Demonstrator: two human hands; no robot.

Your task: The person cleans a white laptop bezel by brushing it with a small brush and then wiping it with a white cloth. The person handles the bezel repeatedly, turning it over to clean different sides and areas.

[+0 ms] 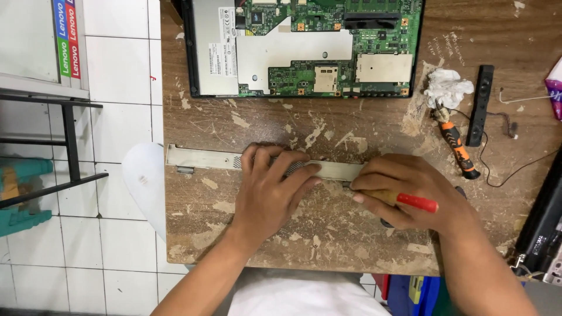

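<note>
Both hands work near the table's (199, 234) front edge: left hand (270, 190) pressed flat, fingers spread, on one long metal strip (202, 158); right hand (404, 190) closed around one red-handled screwdriver (410, 201) at the strip's end. Firm downward pressure should keep the tip seated. Beyond lie one opened laptop (301, 47), one orange-handled tool (458, 146), one tissue wad (448, 88).

Lighting is bright, even and diffuse, coming from overhead. Shadows are soft and short: a faint one lies under the left hand (270, 188) and the right hand (410, 190) on the wooden table (328, 234). The white floor tiles (117, 82) are near overexposed, with mild glare. Focus is sharp at centre; straight edges bow slightly toward the frame borders.
</note>
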